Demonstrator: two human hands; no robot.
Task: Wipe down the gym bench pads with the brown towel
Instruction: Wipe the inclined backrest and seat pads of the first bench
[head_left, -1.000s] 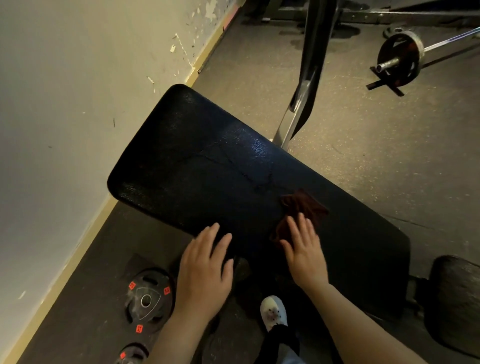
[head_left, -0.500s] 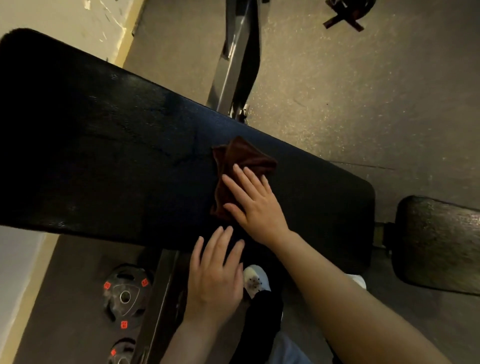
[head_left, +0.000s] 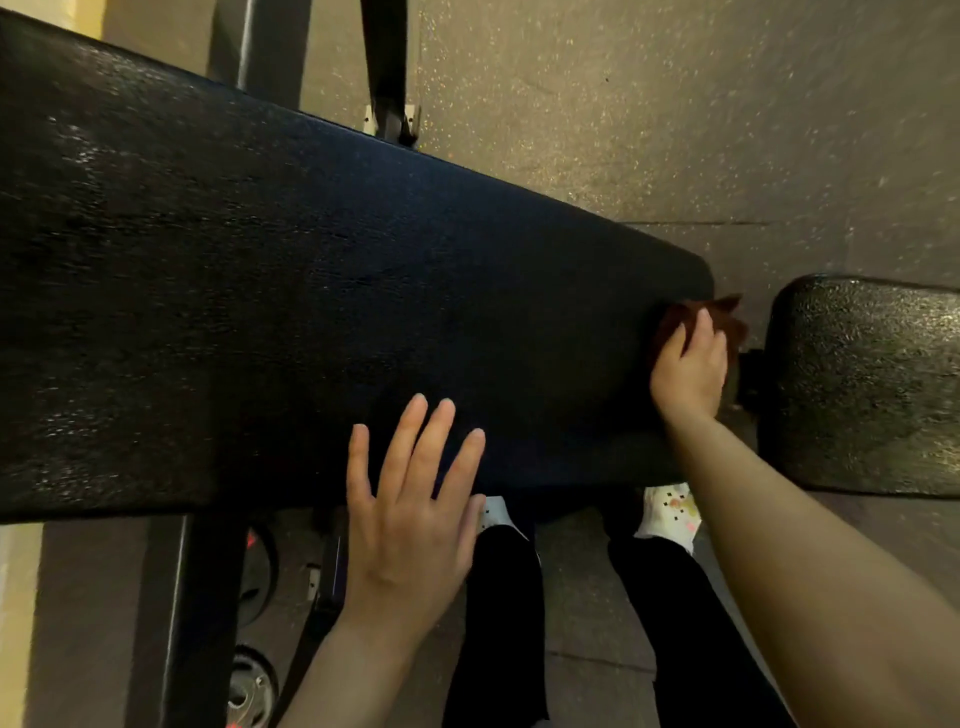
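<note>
The long black bench pad (head_left: 260, 260) runs across the view from the left to the right of centre. A smaller black seat pad (head_left: 862, 384) lies past a gap on the right. My right hand (head_left: 688, 369) presses the brown towel (head_left: 727, 317) against the long pad's right end, and the towel sticks out beyond my fingers into the gap. Most of the towel is hidden under the hand. My left hand (head_left: 410, 519) lies flat with its fingers spread on the pad's near edge and holds nothing.
The bench's dark metal frame (head_left: 202, 623) runs down at the lower left, with weight plates (head_left: 249, 691) on the floor beside it. A black upright (head_left: 387, 67) stands behind the pad. My legs and white shoes (head_left: 670, 512) are below the pad's near edge. Speckled rubber floor lies beyond.
My right hand has slid the towel rightward along the long pad, from its middle to its right end. The view has swung right and closer. My left hand stays on the near edge.
</note>
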